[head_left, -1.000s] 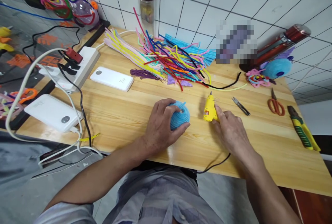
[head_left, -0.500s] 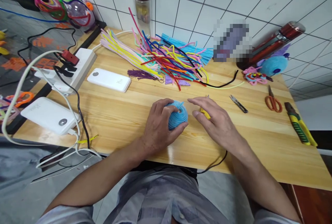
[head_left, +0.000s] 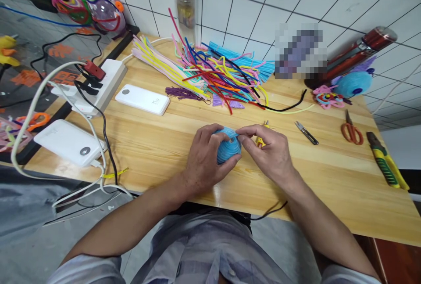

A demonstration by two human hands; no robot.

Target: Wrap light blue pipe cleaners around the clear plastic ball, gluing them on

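Observation:
My left hand (head_left: 206,154) is wrapped round a light blue coiled pipe-cleaner ball (head_left: 229,150), fingers over its far left side and thumb along its near side. A small hole shows in the top of the ball. My right hand (head_left: 271,150) pinches a loose blue pipe-cleaner end (head_left: 236,134) at the ball's upper right between thumb and forefinger. Partly hidden behind the right hand lies a yellow glue gun (head_left: 261,141) with a metal tip; its black cord seems to run off the table's front edge.
A pile of coloured pipe cleaners (head_left: 223,75) lies at the back. Thread snips (head_left: 306,133), orange-handled scissors (head_left: 351,130) and green-yellow pliers (head_left: 383,161) lie at right. Power banks (head_left: 143,99), a power strip (head_left: 105,86) and cables occupy the left. A glass bottle (head_left: 184,7) stands behind.
My right hand has moved left to the ball, and its spread fingers have closed on the loose pipe-cleaner end. My left hand keeps its hold. The view has shifted slightly.

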